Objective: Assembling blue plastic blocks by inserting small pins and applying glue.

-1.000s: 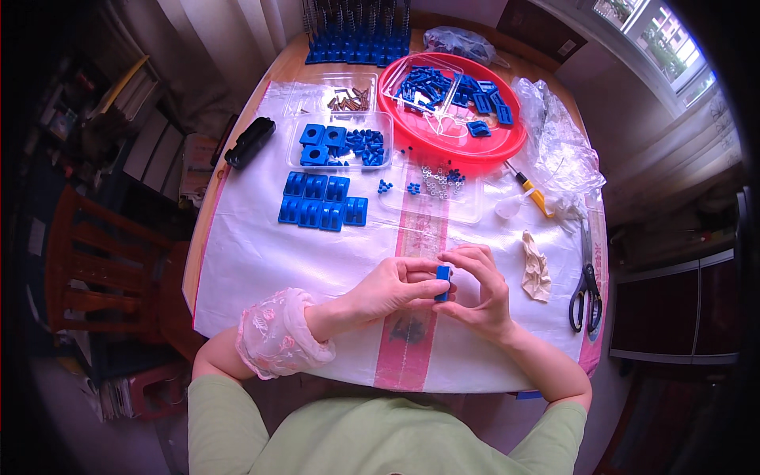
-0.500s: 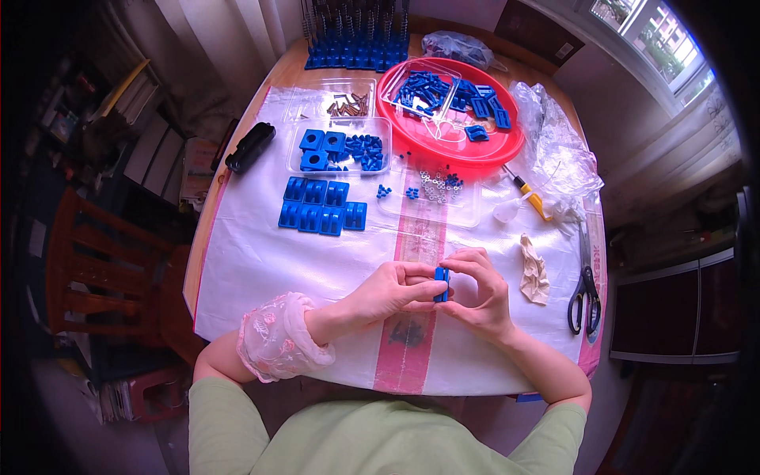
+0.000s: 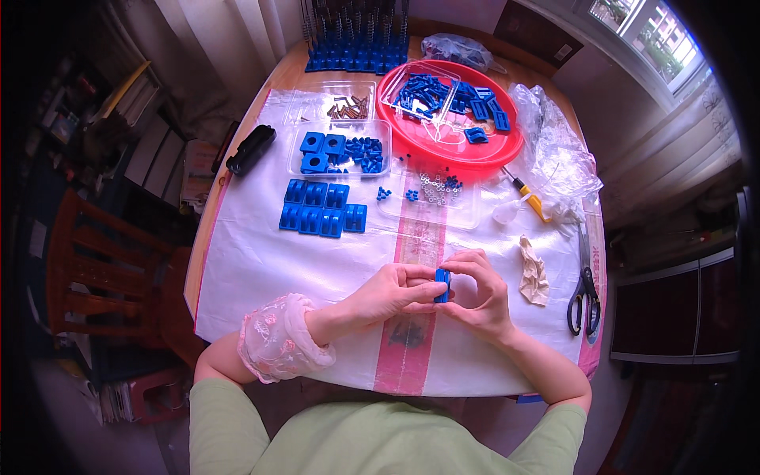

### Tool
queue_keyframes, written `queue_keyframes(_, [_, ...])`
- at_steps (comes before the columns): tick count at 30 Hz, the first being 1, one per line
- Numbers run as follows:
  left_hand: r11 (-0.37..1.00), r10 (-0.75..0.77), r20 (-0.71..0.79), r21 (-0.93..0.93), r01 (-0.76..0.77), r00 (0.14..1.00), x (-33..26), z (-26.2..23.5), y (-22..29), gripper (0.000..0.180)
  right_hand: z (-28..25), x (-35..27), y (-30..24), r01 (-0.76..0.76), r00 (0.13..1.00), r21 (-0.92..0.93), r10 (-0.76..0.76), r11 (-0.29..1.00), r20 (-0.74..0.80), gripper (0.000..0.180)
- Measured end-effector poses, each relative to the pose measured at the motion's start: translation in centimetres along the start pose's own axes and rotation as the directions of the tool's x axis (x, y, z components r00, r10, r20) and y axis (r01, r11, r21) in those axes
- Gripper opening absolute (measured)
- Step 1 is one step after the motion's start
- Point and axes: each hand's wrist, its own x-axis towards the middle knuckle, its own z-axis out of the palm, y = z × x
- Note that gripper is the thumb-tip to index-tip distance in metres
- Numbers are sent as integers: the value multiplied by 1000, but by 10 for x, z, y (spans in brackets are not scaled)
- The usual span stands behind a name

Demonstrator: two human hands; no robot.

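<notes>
Left hand (image 3: pixel 389 291) and right hand (image 3: pixel 488 299) pinch the block (image 3: pixel 442 275) (blue, small) between their fingers (image 3: pixel 423 292); an even, light squeeze should prevent twisting.

We take this for a room in a home, judging by the slatted wooden chair (image 3: pixel 111 291), pale curtain (image 3: pixel 210 39), window (image 3: pixel 657 45), piled books or folders (image 3: pixel 131 96) and sheet-covered wooden table (image 3: pixel 283 70).

blue block (image 3: pixel 441 291), red basin (image 3: pixel 500 147) (sleeve cuff (image 3: pixel 279 336) pink, flowered)
</notes>
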Motion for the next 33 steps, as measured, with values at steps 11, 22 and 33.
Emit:
queue_keyframes(11, [996, 29, 99, -88, -20, 995, 4, -4, -4, 39, 0, 1, -2, -9, 999, -1, 9, 1000, -31, 49])
queue_keyframes(22, [983, 34, 166, -183, -3, 985, 6, -10, -5, 44, 1, 3, -8, 40, 998, -87, -43, 995, -38, 51])
queue_keyframes(33, [996, 48, 158, -83, -35, 986, 3, -4, -2, 37, 2, 3, -12, 69, 998, -128, -68, 989, 11, 55])
